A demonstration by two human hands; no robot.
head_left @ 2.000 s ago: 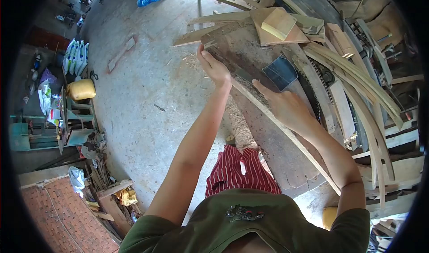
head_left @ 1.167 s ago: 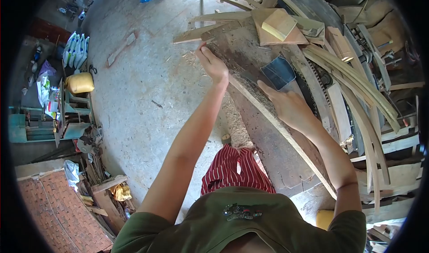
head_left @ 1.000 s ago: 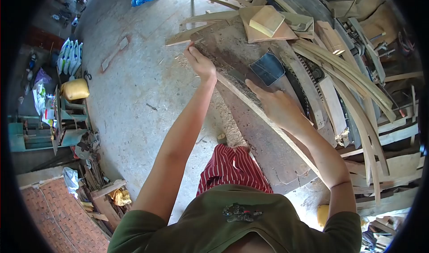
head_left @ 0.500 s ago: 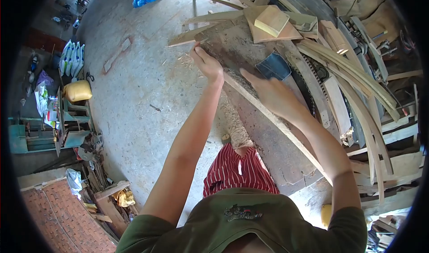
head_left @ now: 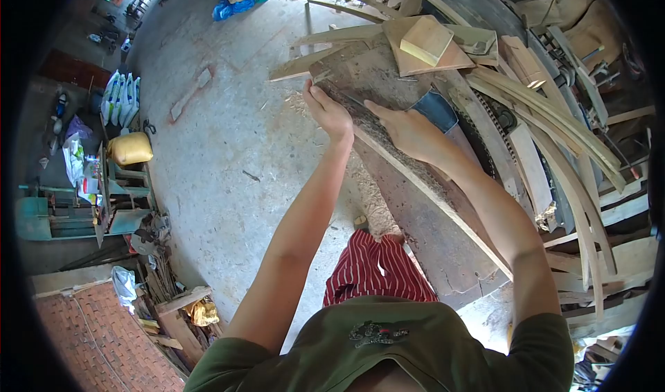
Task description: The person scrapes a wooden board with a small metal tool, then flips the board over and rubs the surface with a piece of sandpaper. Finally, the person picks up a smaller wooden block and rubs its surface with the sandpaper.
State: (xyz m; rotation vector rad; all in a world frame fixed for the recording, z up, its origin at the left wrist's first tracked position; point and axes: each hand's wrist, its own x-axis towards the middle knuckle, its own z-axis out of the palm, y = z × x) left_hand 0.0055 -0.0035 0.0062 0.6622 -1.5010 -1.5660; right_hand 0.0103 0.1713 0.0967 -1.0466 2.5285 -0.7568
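A long wooden board (head_left: 443,208) with a pale edge runs slantwise across the workbench, from near my body up to my hands. My left hand (head_left: 331,120) grips its far stretch from the left side, fingers straight along the edge and thumb towards the top. Over the board, my right hand (head_left: 413,134) is closed with the index finger pointing forward. A thin dark sliver shows just ahead of that fingertip; I cannot tell what the hand holds. Close beyond my right hand lies a dark blue cloth-like piece (head_left: 436,110).
A wooden block (head_left: 426,40) rests on flat offcuts at the bench's far end. Long curved wood strips (head_left: 547,115) are heaped on the right. Sawdust (head_left: 377,201) lies below the board. A yellow container (head_left: 130,148) and white bags (head_left: 121,99) stand on the left.
My right hand has shifted slightly, and its blur has cleared. The left hand stays at the board's edge. The whole view has moved a little down and right.
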